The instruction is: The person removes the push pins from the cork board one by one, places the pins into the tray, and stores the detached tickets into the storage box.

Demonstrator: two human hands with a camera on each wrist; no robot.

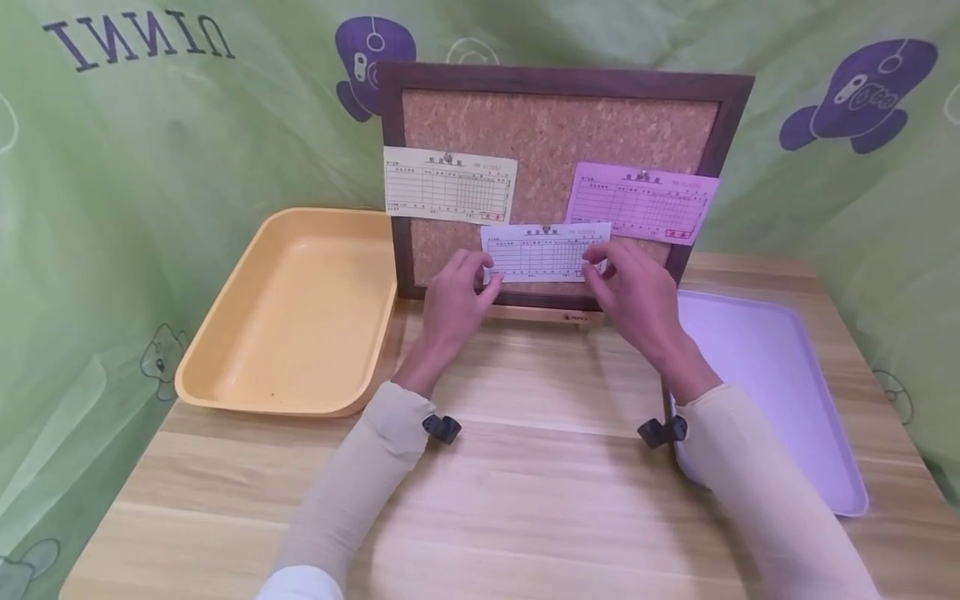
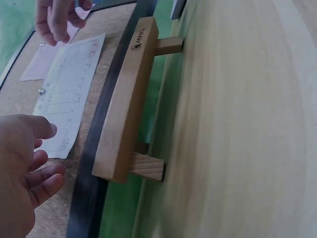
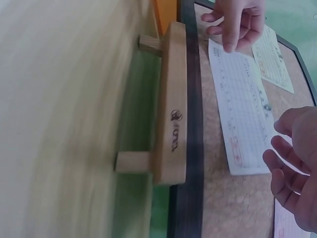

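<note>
A framed cork board (image 1: 540, 133) leans upright on a wooden easel stand (image 2: 126, 99). At its lower middle a white printed slip (image 1: 534, 257) hangs from a small pin at its top edge. My left hand (image 1: 453, 304) is at the slip's left end, with thumb and index finger apart. At the right end, my right hand (image 1: 641, 292) has loosely bent fingers, and a gap shows between thumb and forefinger in the right wrist view. Pinned higher up are a pale yellow slip (image 1: 442, 192) on the left and a pink slip (image 1: 630, 200) on the right.
A deep orange-yellow tray (image 1: 288, 400) stands left of the board. To the right lies a shallow lilac tray (image 1: 780, 375), partly behind my right forearm. Both rest on the wood-grain table (image 1: 525, 483). A green patterned cloth (image 1: 187, 150) hangs behind.
</note>
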